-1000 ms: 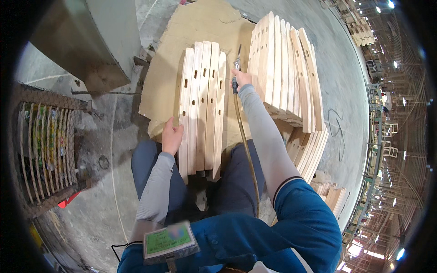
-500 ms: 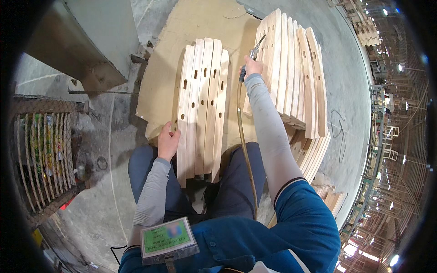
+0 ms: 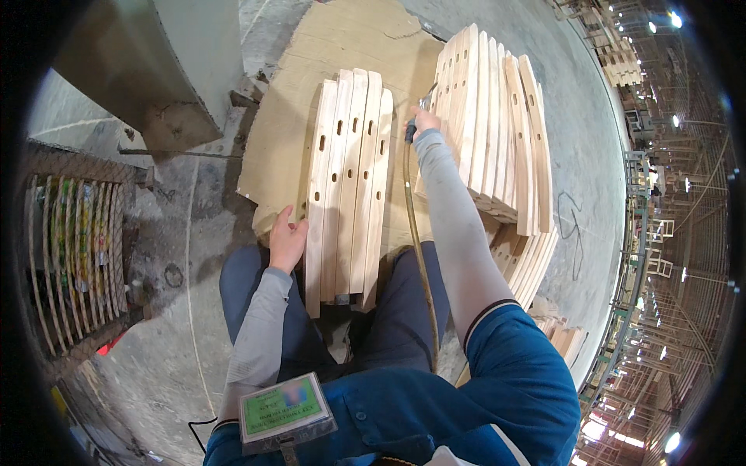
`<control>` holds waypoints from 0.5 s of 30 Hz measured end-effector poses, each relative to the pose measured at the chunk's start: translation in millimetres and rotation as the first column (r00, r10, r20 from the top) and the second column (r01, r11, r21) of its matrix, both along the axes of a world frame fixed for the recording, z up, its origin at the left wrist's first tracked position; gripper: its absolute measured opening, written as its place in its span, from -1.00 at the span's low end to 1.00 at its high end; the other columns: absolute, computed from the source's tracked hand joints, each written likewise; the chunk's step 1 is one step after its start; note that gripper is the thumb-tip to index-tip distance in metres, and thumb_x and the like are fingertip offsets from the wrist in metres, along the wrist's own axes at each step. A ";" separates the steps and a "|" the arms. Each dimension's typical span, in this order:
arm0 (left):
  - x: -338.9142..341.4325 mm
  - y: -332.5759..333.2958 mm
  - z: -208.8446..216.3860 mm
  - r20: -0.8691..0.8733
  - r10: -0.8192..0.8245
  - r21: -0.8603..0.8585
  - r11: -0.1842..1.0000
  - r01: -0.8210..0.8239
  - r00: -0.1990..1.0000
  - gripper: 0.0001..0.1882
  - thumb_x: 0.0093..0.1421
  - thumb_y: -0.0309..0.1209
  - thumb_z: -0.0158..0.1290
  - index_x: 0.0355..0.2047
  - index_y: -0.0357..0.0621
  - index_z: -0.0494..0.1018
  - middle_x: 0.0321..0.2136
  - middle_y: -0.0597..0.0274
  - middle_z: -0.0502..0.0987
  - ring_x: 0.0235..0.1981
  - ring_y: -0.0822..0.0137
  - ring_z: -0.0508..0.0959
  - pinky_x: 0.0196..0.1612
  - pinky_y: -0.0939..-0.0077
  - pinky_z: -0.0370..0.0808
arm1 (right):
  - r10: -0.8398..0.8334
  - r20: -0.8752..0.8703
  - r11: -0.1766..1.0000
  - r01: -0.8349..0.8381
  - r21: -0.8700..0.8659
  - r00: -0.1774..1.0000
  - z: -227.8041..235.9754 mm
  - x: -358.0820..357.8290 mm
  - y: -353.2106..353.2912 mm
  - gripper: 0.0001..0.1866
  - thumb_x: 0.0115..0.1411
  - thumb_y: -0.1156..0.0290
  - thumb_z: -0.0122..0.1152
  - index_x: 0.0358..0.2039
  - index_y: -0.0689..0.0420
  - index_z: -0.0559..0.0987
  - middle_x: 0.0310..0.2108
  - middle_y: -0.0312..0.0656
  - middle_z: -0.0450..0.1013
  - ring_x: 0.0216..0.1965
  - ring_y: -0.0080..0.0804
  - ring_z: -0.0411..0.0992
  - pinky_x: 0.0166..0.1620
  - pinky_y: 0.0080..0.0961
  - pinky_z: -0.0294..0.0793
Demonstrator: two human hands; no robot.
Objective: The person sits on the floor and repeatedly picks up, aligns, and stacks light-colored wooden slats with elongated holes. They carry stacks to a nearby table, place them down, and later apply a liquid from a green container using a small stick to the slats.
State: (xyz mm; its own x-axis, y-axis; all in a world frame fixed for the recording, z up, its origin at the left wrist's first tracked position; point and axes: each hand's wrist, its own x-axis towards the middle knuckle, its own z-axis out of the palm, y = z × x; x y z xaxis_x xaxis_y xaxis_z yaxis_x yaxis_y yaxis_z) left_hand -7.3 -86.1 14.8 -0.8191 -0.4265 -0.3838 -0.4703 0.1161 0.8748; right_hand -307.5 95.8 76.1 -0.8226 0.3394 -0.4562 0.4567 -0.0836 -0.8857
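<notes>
While we're sitting w/ our knees apart, head cam is showing both our hands. Our R hand (image 3: 425, 121) is wrapping its fingers round the air gun (image 3: 425, 101), i.e. a firm-looking, closed-up grip w/ the metal nozzle poking out ahead, pointing up & R. The nozzle is overlapping the near-L edge of the tall stack (image 3: 475, 116) in view; we're not managing to tell if it's touching. A tan hose (image 3: 409, 194) is trailing from the gun's dark lower end, running down past the boards & over our R thigh.

Our L hand (image 3: 288, 241) is holding nothing: fingers are half curling, thumb & index standing apart, just beside the L edge of the row of boards (image 3: 342, 225). Contact there we're not able to tell.

That row, 5 pale wooden boards side by side, each w/ 2 slots, is lying ahead of us, approx. mid-pic, far part over the cardboard (image 3: 280, 140), near ends reaching btwn our thighs. The tall stack, same kind of slotted boards, is standing R of it, w/ a low stack (image 3: 528, 264) nearer us, partly hidden by our R sleeve. Far L, a barred crate (image 3: 85, 256) & a grey post (image 3: 183, 62) are standing on the concrete floor (image 3: 167, 233). Our green badge (image 3: 286, 412) is hanging on our shirt.
</notes>
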 end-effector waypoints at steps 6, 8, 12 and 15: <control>-0.2 0.6 -2.8 0.022 -0.032 -0.042 0.999 0.033 0.999 -0.43 -0.01 -0.30 -0.01 0.01 -0.32 0.23 -0.27 -0.08 0.45 -0.32 0.22 0.48 -0.19 0.44 0.39 | 0.055 0.036 0.998 -0.055 -0.004 0.998 10.3 25.9 6.0 -0.74 0.01 0.45 0.15 -0.39 0.28 0.28 -0.70 -0.13 0.25 -0.78 -0.32 0.29 -0.80 -0.41 0.28; 0.6 -0.7 -3.9 0.038 -0.038 -0.022 0.999 0.039 0.999 -0.43 -0.01 -0.30 -0.01 0.01 -0.32 0.23 -0.27 -0.09 0.45 -0.31 0.20 0.48 -0.18 0.42 0.39 | 0.006 -0.111 0.999 -0.001 0.041 0.994 28.7 40.3 2.7 -0.74 0.01 0.44 0.15 -0.43 0.27 0.27 -0.72 -0.15 0.23 -0.79 -0.35 0.28 -0.80 -0.43 0.27; -0.1 3.6 -10.2 -0.004 -0.032 -0.040 0.999 0.032 0.999 -0.43 -0.01 -0.30 -0.01 0.00 -0.34 0.23 -0.22 -0.11 0.44 -0.29 0.16 0.48 -0.15 0.40 0.37 | 0.102 -0.175 0.995 -0.102 0.008 0.979 52.1 84.7 14.1 -0.74 0.01 0.41 0.16 -0.51 0.22 0.25 -0.75 -0.19 0.21 -0.81 -0.39 0.26 -0.82 -0.47 0.23; -5.3 9.1 -6.3 0.015 -0.093 -0.110 0.989 0.094 0.996 -0.43 -0.01 -0.29 0.00 0.00 -0.35 0.23 -0.12 -0.14 0.39 -0.20 0.12 0.46 -0.09 0.40 0.35 | 0.142 -0.058 0.987 -0.146 -0.071 0.988 47.2 123.1 38.7 -0.74 0.02 0.40 0.16 -0.53 0.19 0.25 -0.76 -0.22 0.19 -0.80 -0.41 0.25 -0.81 -0.49 0.22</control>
State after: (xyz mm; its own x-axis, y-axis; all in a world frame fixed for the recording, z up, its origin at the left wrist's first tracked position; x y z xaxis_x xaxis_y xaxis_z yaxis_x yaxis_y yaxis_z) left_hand -12.5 -77.0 8.5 -0.8538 -0.3881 -0.3472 -0.4616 0.2556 0.8495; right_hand -184.4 134.5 123.4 -0.8838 0.1824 -0.4308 0.4218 -0.0878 -0.9024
